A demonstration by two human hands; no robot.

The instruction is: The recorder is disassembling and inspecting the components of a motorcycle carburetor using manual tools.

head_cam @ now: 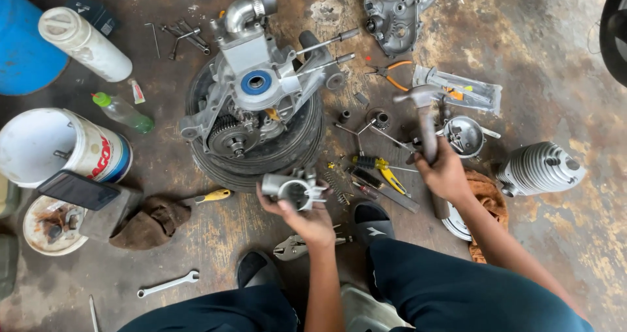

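Left hand (307, 218) fingers cradle metal part (294, 188); right hand (444, 172) grips hammer (426, 120).

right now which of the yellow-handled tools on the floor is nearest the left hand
The yellow-handled screwdriver, lying alone just left of the left hand by the brown rag. The yellow-handled pliers lie farther off, among the tools near the right hand.

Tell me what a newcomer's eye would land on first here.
First the engine case, lying on a tyre at the centre of the stained floor. Next the hands just below: the left hand holds a metal cylinder part, and the right hand has a hammer in its grip. A finned cylinder lies at far right.
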